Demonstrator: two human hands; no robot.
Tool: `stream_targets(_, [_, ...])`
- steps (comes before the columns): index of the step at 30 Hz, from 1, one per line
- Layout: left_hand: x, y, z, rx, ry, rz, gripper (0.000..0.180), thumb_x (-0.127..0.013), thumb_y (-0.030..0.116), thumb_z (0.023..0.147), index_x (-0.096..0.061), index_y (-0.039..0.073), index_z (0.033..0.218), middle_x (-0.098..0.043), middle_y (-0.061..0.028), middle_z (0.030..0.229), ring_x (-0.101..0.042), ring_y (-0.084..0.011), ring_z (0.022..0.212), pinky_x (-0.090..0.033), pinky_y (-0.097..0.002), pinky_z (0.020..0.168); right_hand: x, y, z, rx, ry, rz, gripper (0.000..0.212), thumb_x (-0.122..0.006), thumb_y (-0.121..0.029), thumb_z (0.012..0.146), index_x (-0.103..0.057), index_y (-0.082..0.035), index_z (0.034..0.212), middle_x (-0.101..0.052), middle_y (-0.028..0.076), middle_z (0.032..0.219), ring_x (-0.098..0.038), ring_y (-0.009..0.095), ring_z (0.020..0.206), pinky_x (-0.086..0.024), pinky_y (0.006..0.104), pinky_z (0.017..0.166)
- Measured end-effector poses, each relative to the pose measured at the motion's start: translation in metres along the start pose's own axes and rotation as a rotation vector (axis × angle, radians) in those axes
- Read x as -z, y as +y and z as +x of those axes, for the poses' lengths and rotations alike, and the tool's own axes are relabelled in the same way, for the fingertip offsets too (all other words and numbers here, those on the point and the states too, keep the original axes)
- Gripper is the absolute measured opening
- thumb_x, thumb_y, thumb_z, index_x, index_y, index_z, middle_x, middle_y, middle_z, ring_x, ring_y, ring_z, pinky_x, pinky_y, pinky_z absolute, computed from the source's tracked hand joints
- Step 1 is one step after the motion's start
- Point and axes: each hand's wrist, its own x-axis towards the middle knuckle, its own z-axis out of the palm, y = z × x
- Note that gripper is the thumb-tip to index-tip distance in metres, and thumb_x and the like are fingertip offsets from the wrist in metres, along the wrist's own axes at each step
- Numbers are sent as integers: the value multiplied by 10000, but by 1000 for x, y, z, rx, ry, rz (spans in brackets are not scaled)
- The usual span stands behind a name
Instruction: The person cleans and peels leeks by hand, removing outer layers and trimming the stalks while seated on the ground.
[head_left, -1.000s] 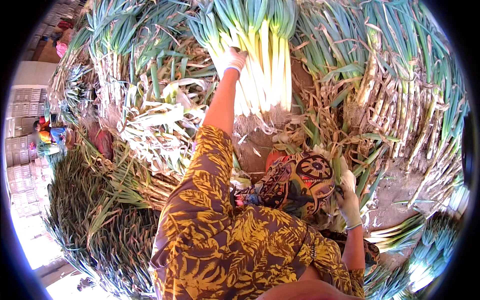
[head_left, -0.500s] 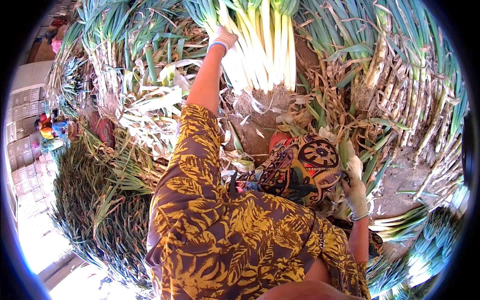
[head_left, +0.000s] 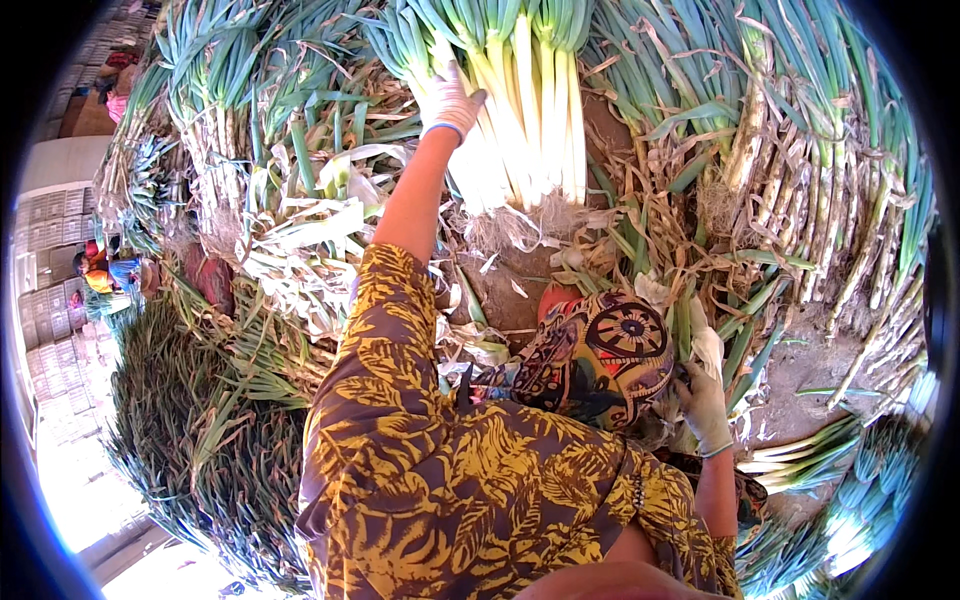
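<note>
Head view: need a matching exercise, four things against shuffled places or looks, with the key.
Things
1. left hand
2. right hand
3. bright onion bundle
4. patterned cloth

Places or looks
A. white stalks, green tops
B. multicoloured, with a wheel-like motif
C. by the patterned cloth's right edge
D. at the bright onion bundle's left edge

Pairs: 1-D, 2-C, 3-A, 4-B

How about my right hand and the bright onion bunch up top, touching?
Apart: the head view shows patterned cloth and dry leaves between right hand and onion bunch.
</note>
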Motion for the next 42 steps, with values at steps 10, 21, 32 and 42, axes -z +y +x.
stream_targets(10, [-14,30,-6,-16,-201,31,804,-644,276,818,-234,70,1479,-511,-268,1324,-586,-387,1151,-482,-442,970,2,0,-4,26,1,-40,318,-623,-121,857,-596,-21,1157,-656,215,998,-626,394,931,-497,438,798])
stream_targets(21, [-6,28,-19,-93,-233,164,765,-699,340,838,-325,32,1431,-641,-212,1179,-639,-356,1067,-515,-452,902,-6,12,-9,21,-31,-60,333,-641,-158,875,-579,-29,1175,-654,213,997,-628,393,907,-499,441,783])
stream_targets(32, [19,58,-114,-143,-747,26,348,-480,300,980,-649,62,1169,-676,-189,1062,-656,-328,998,-510,-430,947,-8,12,-12,-20,-19,-68,343,-655,-165,862,-604,-9,1163,-661,221,1010,-636,386,932,-506,431,807])
stream_targets(42, [-83,22,-198,-402,-711,-142,350,-505,346,963,-652,54,1089,-688,-200,945,-659,-367,923,-507,-452,827,-2,4,-11,-29,-59,-132,361,-634,-205,878,-582,-19,1184,-659,215,1003,-627,381,950,-494,441,837])
